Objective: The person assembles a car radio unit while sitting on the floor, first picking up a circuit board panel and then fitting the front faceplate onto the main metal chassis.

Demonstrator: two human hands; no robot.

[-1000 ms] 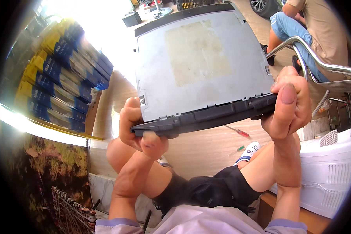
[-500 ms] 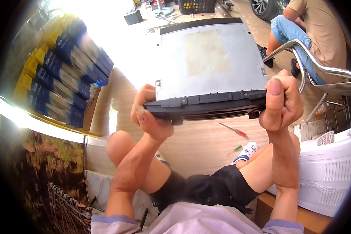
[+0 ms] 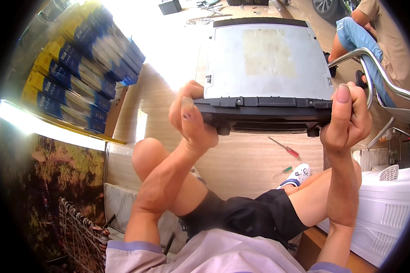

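Up in front of me is a flat, box-shaped electronic unit (image 3: 223,63), with a silver metal casing, black plastic along its near and far edges, and a faded yellowish label patch on top. My left hand (image 3: 192,119) is closed on its near left corner, thumb on the black plastic. Its near right corner is in my right hand (image 3: 347,120), thumb up beside the casing and fingers curled in. The unit is held above the floor between and beyond my knees. Its underside is mostly hidden.
On the floor below lie a red-handled screwdriver (image 3: 284,147) and a green-handled one (image 3: 287,169). Blue-and-yellow boxes (image 3: 73,68) fill a shelf at left. A metal-framed chair (image 3: 382,68) and a seated person (image 3: 396,41) are at right, with a white appliance (image 3: 387,204) nearer. Tools (image 3: 207,16) lie far off.
The unit and both hands sit further right in the picture, as does the whole scene. The unit looks more level, its near edge less slanted. Both hands keep their grip.
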